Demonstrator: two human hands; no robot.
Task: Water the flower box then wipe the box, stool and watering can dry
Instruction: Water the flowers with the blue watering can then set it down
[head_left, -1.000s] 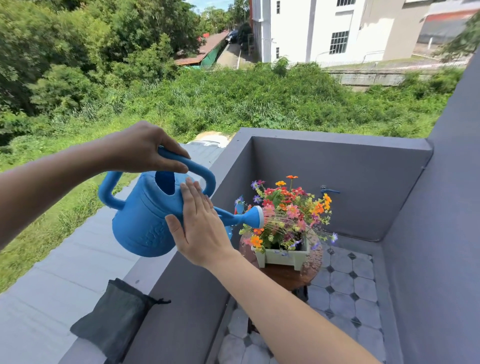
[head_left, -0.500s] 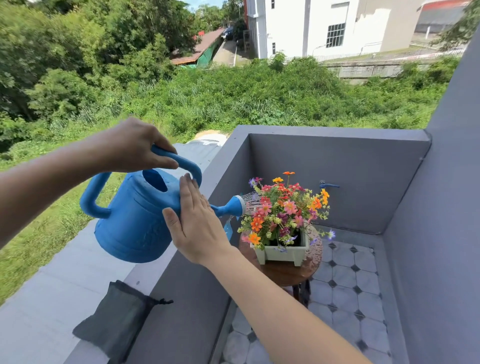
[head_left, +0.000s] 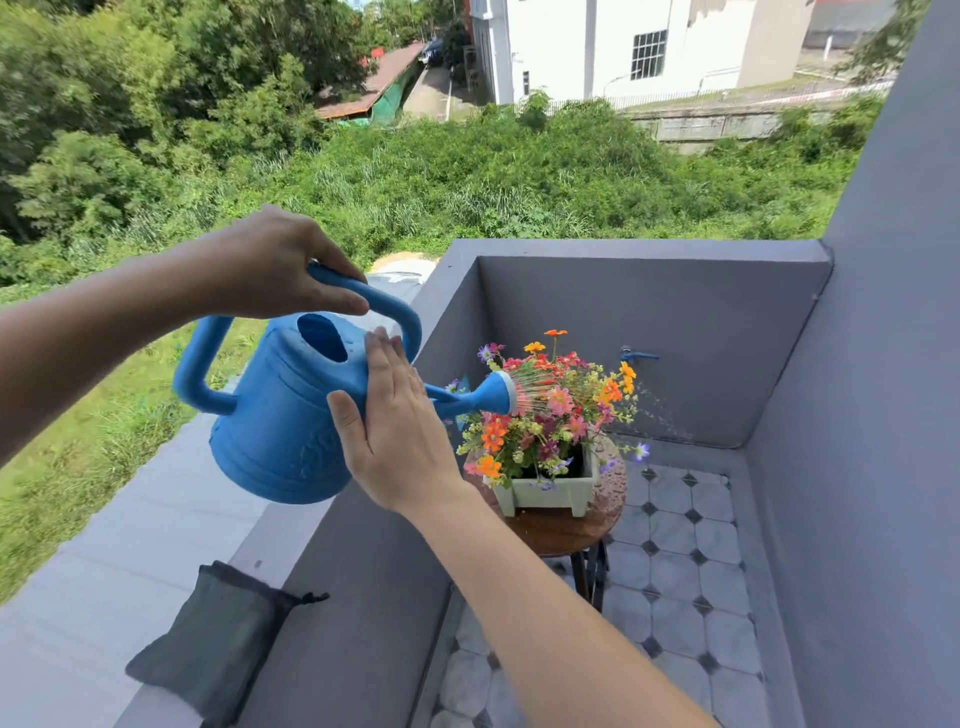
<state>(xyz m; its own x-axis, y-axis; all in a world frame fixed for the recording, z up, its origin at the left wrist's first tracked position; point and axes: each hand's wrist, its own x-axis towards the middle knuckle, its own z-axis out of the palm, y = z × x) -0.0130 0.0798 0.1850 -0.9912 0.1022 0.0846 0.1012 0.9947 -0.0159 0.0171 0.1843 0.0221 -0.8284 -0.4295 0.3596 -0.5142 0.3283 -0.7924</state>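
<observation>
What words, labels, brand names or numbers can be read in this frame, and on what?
None can be read.
Watering can: faint raised marks low on its side, too blurred to read.
Flower box, stool, dark cloth, white building: no text visible.

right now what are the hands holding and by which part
The blue plastic watering can: the left hand grips its top handle, and the right hand lies flat and open against its side near the spout's base.
</observation>
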